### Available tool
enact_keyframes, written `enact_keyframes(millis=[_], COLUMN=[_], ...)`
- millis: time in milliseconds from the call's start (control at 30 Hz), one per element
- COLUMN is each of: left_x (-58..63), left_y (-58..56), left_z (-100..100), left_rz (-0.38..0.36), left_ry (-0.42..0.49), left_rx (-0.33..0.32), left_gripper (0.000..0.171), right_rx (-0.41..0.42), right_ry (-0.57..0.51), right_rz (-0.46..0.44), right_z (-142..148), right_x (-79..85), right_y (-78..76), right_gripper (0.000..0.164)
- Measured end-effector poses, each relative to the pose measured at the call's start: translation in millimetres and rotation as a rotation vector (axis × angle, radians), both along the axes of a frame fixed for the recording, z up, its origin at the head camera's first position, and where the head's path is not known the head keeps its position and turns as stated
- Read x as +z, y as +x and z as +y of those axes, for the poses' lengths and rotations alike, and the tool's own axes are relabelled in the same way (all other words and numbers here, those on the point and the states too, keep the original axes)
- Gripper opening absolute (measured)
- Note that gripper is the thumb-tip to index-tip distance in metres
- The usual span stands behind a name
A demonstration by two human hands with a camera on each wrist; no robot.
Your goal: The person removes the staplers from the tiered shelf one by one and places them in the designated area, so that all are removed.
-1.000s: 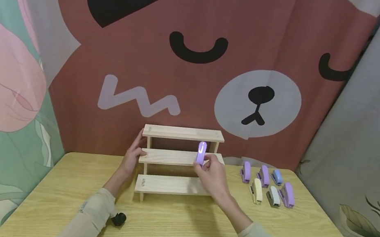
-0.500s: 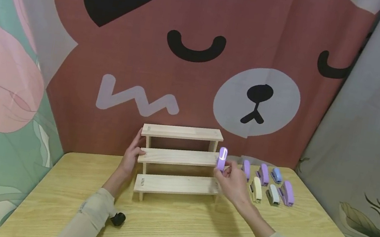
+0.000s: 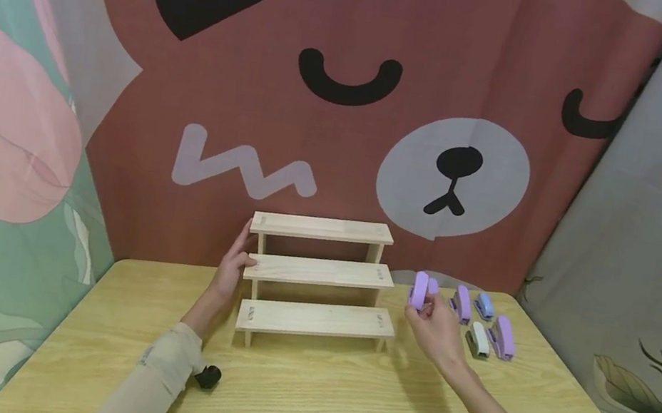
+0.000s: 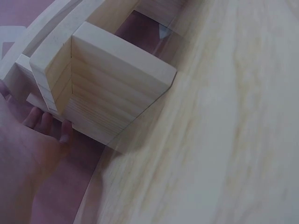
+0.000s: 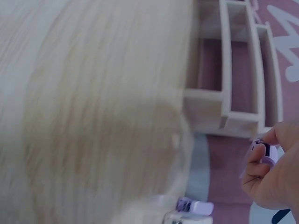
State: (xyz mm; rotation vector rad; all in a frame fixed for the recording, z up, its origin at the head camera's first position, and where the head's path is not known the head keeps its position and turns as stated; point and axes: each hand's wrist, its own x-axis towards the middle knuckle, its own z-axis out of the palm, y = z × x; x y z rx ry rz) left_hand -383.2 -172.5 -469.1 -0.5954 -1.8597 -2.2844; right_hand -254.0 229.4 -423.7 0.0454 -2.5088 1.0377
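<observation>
A three-tier wooden display stand (image 3: 320, 273) stands near the back of the table, its tiers stepping up toward the curtain. My left hand (image 3: 230, 271) holds its left end, thumb at the middle tier's edge and fingers reaching behind. The left wrist view shows those fingertips against the stand's wooden side panel (image 4: 112, 79). Off the stand's right end, my right hand (image 3: 440, 331) pinches a purple stapler (image 3: 419, 290) upright between thumb and fingers. Part of another purple stapler (image 3: 433, 286) shows behind the held one. All tiers are bare.
Right of my right hand stand a purple stapler (image 3: 461, 304), a blue one (image 3: 485, 305), a white one (image 3: 479, 340) and a larger purple one (image 3: 502, 337). A cream stapler (image 5: 189, 218) shows in the right wrist view. A bear-print curtain (image 3: 340, 150) hangs behind the table.
My right hand has carried the purple stapler rightward, from in front of the middle tier to beside the other staplers, now covering the cream one in the head view. The left hand stays on the stand.
</observation>
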Motion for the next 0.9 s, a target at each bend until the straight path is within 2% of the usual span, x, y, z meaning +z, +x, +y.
enact_keyframes(millis=[167, 400, 700, 800, 900], left_x=[-0.2, 2.3, 28.2, 25.7, 16.6], left_y=[0.5, -0.2, 21.2, 18.5, 10.7], left_z=[5, 12, 19, 20, 20], left_rz=[0.0, 0.028, -0.011, -0.011, -0.006], left_ry=[-0.011, 0.012, -0.028, -0.032, -0.024], left_rx=[-0.005, -0.042, -0.059, -0.064, -0.06], left_gripper=[0.085, 0.084, 0.082, 0.082, 0.083], right_rx=[-0.013, -0.012, -0.061, -0.07, -0.068], right_ry=[0.062, 0.11, 0.093, 0.101, 0.126], right_rz=[-0.032, -0.084, -0.161, -0.16, -0.162], right_z=[18, 33, 36, 37, 38], right_x=[-13.2, -28.1, -38.4, -41.1, -43.6], right_y=[-2.8, -8.7, -13.6, -14.8, -15.9], right_gripper=[0.022, 0.027, 0.024, 0.021, 0.021])
